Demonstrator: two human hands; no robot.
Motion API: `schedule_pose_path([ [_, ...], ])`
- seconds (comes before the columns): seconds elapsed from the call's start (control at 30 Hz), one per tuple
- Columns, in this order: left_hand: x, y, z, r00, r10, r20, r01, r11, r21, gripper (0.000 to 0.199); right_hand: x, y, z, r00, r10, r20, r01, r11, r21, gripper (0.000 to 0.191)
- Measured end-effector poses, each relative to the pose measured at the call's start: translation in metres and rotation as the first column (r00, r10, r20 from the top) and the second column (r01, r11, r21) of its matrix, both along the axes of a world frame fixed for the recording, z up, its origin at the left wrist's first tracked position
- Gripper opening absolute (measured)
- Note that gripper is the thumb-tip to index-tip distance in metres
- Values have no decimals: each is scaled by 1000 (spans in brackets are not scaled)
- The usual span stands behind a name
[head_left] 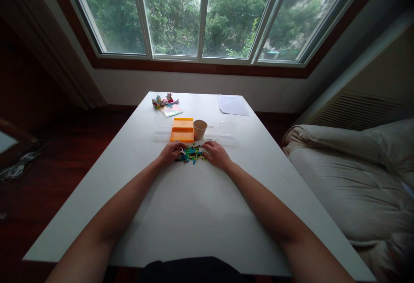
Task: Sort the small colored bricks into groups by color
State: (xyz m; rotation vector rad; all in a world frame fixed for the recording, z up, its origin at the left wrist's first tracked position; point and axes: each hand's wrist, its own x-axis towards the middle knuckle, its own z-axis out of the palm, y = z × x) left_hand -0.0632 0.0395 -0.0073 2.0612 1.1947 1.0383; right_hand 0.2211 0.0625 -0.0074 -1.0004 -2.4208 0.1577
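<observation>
A loose heap of tiny colourful pieces [192, 154], mostly blue and green with some yellow and dark ones, lies on the white table [197, 214]. They look like small toy bricks or beads; their exact kind is too small to tell. My left hand [170, 152] rests at the heap's left edge, fingers bent over its rim. From the right, my right hand [216, 152] touches the other edge with fingers stretched inward. Neither hand shows a piece lifted. Just beyond the heap stand an orange two-part tray [182, 135] and a tan cup [200, 129].
Clear plastic trays [226, 133] flank the orange tray and cup. Small colourful figures [164, 101] and a card [171, 110] lie at the far left corner, white papers [233, 105] at the far right. A beige sofa [336, 179] stands right of the table; the window is ahead.
</observation>
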Motion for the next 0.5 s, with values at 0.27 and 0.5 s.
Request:
schedule_pose_path([
  [0.27,5,-8,5,975,9,-223,8,997,77,20,-8,-6,2,983,-151,108,147,988,44,33],
  [0.5,11,-17,17,935,-11,-354,68,987,148,55,-4,-4,4,977,-164,134,163,986,17,28],
])
